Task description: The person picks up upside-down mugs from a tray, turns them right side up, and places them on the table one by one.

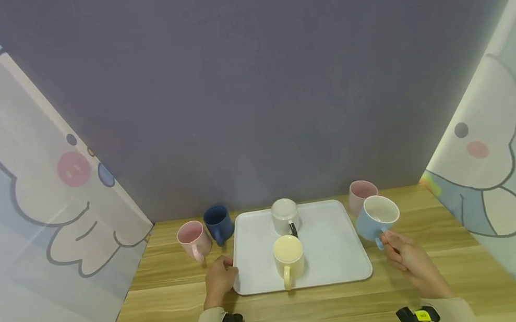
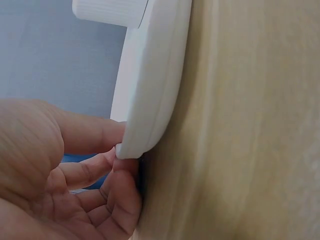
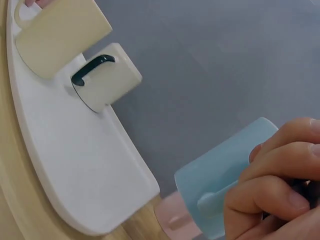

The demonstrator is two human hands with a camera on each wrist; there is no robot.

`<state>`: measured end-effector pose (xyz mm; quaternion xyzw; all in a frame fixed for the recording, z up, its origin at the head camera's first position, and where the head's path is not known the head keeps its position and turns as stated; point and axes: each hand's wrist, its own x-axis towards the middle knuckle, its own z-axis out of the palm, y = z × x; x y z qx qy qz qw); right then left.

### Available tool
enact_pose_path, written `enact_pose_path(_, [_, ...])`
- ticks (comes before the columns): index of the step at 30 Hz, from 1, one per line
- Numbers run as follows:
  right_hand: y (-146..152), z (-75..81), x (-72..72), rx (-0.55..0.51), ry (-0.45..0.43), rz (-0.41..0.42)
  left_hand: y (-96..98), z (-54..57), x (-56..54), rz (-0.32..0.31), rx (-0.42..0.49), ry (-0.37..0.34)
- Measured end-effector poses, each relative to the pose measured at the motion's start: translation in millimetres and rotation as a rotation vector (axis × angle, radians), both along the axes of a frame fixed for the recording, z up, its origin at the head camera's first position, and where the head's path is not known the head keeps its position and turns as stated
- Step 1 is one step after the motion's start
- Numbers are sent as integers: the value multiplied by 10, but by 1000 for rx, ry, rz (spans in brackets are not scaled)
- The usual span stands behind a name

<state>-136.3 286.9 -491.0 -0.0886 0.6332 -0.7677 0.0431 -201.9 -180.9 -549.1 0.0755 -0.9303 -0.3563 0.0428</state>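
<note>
My left hand (image 1: 220,278) pinches the left rim of a white tray (image 1: 260,276), thumb on top and fingers curled beneath, as the left wrist view shows. On the tray a yellow mug (image 1: 289,257) stands mouth down near the front edge. Behind it is a white mug (image 3: 110,77) with a black handle, also mouth down. At the right, my right hand (image 1: 409,255) grips a light blue mug (image 1: 371,225) by its handle, its white inside facing up. It overlaps a pink mug (image 1: 358,195) behind it, beside the tray's right edge.
Left of the tray stand another pink mug (image 1: 193,241) and a dark blue mug (image 1: 217,220), both mouth up. A grey partition (image 1: 252,104) rises behind the wooden table (image 1: 160,307). Printed cartoon panels (image 1: 487,184) close in both sides.
</note>
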Motion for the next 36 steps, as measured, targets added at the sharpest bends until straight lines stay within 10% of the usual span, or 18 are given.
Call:
enact_pose_path(14, [254,-81,-80,73,-141,-204,3,15,-19,4,2,-25])
enact_pose_path(36, [429,-366,-496,149,-274,-254,27,34,16,8,25,0])
